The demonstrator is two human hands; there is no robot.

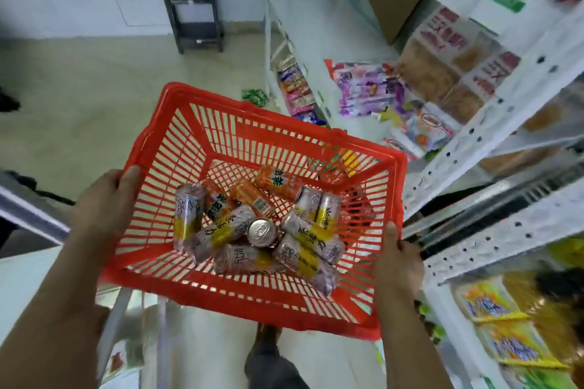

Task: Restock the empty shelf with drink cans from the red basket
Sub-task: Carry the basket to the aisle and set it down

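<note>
A white perforated-steel shelving unit (474, 136) stands to the right, holding blurred snack packets (366, 91). The red slatted plastic basket (202, 287) is held up over the pale floor. In it lie orange cans (278, 181) and silver-and-yellow cans (311, 235) with Chinese print, too blurred to read. The left hand (107, 208) and right hand (399, 259) each grip a side rim.

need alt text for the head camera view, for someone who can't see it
Two hands, left and right, hold a red basket by its side rims above the shop floor. Orange and silver-yellow drink cans lie jumbled inside. White shelves of packaged snacks stand to the right.
</note>
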